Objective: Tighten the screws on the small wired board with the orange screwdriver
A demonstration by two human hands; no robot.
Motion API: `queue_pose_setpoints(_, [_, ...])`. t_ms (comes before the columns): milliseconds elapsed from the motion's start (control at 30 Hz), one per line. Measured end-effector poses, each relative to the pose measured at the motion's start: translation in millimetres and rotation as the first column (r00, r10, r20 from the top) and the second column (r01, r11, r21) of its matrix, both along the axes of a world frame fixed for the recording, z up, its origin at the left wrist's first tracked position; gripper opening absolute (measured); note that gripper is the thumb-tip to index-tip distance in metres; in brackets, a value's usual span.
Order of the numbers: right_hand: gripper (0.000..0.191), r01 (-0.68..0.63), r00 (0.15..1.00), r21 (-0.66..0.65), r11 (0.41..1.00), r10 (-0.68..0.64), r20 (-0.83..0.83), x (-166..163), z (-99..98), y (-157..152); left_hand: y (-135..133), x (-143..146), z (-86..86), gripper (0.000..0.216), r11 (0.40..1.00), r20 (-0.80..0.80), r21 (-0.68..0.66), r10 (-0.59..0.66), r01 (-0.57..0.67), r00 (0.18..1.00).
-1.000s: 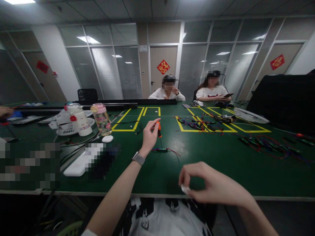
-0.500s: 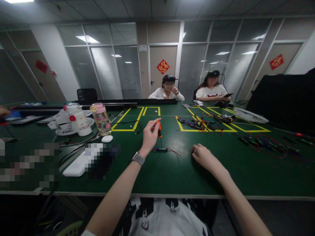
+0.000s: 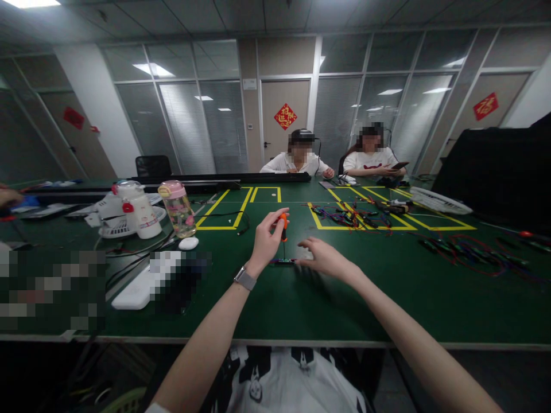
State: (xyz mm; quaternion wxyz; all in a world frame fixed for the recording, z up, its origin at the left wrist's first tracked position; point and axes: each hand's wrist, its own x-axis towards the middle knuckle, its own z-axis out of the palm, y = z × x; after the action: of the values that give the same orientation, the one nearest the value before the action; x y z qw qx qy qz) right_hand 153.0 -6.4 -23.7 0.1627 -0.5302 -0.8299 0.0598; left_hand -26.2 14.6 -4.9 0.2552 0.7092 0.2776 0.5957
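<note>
My left hand [image 3: 266,242] pinches the orange handle of a small screwdriver [image 3: 283,222], held upright with its tip down on a small dark circuit board [image 3: 282,261] on the green table [image 3: 301,304]. A watch sits on that wrist. My right hand [image 3: 323,258] lies just right of the board, fingers stretched toward it and touching or nearly touching its right end. The hand is slightly blurred and nothing shows in it.
Left of me stand a pink-lidded bottle [image 3: 177,209], a white appliance [image 3: 129,212], a white mouse [image 3: 188,243] and cables. Piles of coloured wires [image 3: 353,218] lie in yellow-taped boxes and at the right [image 3: 469,252]. Two people sit across the table.
My right hand came up from the near table edge, went down onto the table and then slid left to the circuit board. The left hand and screwdriver shifted slightly right.
</note>
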Motion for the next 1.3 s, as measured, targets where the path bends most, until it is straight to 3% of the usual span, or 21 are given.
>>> queue_pose_setpoints(67, [0.050, -0.158, 0.980, -0.148, 0.976, 0.138, -0.141, -12.0, -11.1, 22.0, -0.3, 0.6, 0.3, 0.030, 1.000, -0.003, 0.007, 0.003, -0.003, 1.000])
queue_pose_setpoints(100, [0.050, -0.190, 0.968, -0.156, 0.969, 0.158, -0.194, -16.8, -18.2, 30.7, -0.4, 0.9, 0.7, 0.030, 1.000, -0.007, 0.011, 0.004, -0.004, 1.000])
queue_pose_setpoints(233, [0.022, -0.213, 0.893, -0.150, 0.965, 0.130, -0.432, -28.3, -45.5, 43.9, -0.7, 1.8, 2.2, 0.028, 0.997, -0.045, 0.051, 0.056, -0.053, 0.997])
queue_pose_setpoints(333, [0.012, -0.202, 0.838, -0.078, 0.976, 0.131, -0.529, -30.2, -56.7, 38.8, -0.7, 2.9, 2.0, 0.022, 0.984, -0.068, 0.104, 0.149, -0.142, 0.986])
queue_pose_setpoints(467, [0.011, -0.200, 0.827, -0.029, 0.979, 0.153, -0.541, -29.3, -60.1, 35.6, -0.9, 3.1, 1.7, 0.022, 0.980, -0.084, 0.113, 0.175, -0.165, 0.981])
queue_pose_setpoints(667, [0.011, -0.253, 0.823, -0.053, 0.966, 0.186, -0.536, -23.6, -59.2, 38.8, -2.7, 2.2, 5.0, 0.030, 0.999, -0.048, 0.026, -0.020, 0.021, 0.999])
queue_pose_setpoints(767, [0.013, -0.282, 0.814, -0.052, 0.958, 0.210, -0.541, -21.0, -58.7, 37.2, -3.2, 3.3, 5.8, 0.027, 0.999, -0.054, 0.046, 0.030, -0.027, 0.998])
queue_pose_setpoints(967, [0.011, -0.199, 0.836, -0.004, 0.980, 0.168, -0.522, -22.1, -61.3, 34.4, -2.3, 2.4, 5.5, 0.022, 0.985, -0.054, 0.084, 0.154, -0.149, 0.987])
queue_pose_setpoints(1200, [0.009, -0.222, 0.830, 0.008, 0.975, 0.194, -0.523, -20.3, -61.9, 35.5, -0.7, -0.8, 8.0, 0.030, 1.000, -0.037, -0.003, 0.013, -0.013, 0.999])
queue_pose_setpoints(1300, [0.009, -0.225, 0.821, 0.000, 0.974, 0.190, -0.539, -20.3, -61.0, 35.8, 1.2, 0.8, 8.9, 0.027, 1.000, -0.019, -0.002, 0.013, -0.013, 1.000])
